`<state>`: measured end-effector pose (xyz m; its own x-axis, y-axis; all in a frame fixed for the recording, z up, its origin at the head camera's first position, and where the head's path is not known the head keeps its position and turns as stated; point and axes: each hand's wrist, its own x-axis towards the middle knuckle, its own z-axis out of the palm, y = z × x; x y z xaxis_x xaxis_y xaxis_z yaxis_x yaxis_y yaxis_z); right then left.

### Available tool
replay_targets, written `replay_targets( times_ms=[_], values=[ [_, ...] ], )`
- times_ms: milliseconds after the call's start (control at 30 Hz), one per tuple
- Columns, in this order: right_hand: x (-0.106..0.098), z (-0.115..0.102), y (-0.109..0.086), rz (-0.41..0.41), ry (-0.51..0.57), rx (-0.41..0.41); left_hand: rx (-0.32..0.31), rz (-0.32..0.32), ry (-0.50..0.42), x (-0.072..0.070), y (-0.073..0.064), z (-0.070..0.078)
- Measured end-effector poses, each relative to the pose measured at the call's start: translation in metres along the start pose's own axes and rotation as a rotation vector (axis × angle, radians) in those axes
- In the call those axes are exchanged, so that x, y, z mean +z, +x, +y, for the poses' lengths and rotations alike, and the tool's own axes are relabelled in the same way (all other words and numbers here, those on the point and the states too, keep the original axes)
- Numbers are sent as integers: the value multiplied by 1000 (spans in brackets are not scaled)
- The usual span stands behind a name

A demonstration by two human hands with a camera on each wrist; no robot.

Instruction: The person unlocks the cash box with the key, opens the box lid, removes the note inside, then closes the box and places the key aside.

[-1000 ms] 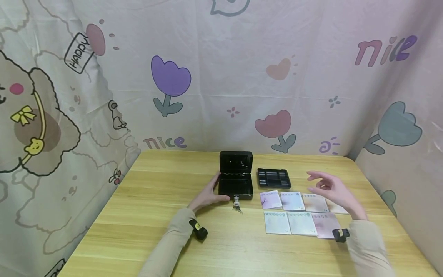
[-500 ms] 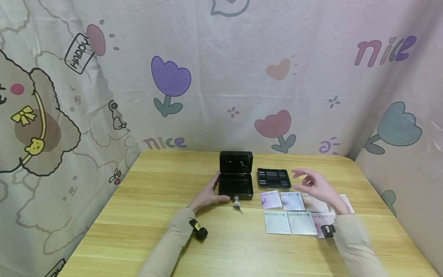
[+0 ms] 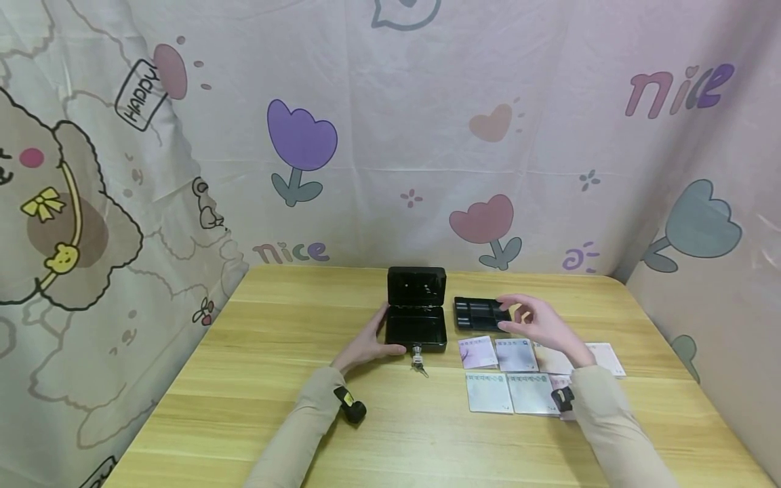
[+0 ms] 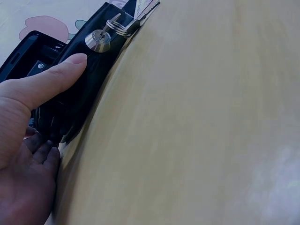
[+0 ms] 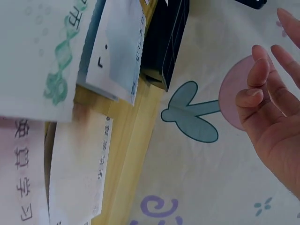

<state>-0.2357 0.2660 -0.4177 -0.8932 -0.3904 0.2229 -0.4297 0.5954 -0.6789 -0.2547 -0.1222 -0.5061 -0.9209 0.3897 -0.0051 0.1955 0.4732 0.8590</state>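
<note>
A small black cash box (image 3: 416, 328) stands on the table with its lid raised and its inside bare. My left hand (image 3: 365, 346) holds the box at its left side, the thumb (image 4: 61, 77) lying on the front wall and the other fingers around the side, partly hidden. Keys (image 4: 133, 27) on a ring hang from the silver lock (image 4: 98, 41) at the front. To the right of the box lies a black compartment tray (image 3: 472, 314). My right hand (image 3: 537, 325) hovers at its right end with fingers loosely bent, and the right wrist view shows nothing in them.
Small stacks of play banknotes lie in two rows below the tray, among them a purple stack (image 3: 478, 352), a blue stack (image 3: 515, 354) and a pale green stack (image 3: 489, 392). The right forearm passes over some. A patterned cloth (image 3: 366, 224) hangs behind the wooden table (image 3: 293, 318).
My right hand has moved left from above the banknotes to the tray's right end. My left hand and the cash box have stayed where they were.
</note>
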Motion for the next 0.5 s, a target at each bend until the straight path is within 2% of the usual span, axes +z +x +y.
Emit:
replay_targets(
  times_ms=[133,500],
  values=[
    [3,1,7,-8,-28,16,-4,-1,-3,0,0,0],
    [13,5,28,-21,-55,-23,-7,1,-3,0,0,2]
  ],
)
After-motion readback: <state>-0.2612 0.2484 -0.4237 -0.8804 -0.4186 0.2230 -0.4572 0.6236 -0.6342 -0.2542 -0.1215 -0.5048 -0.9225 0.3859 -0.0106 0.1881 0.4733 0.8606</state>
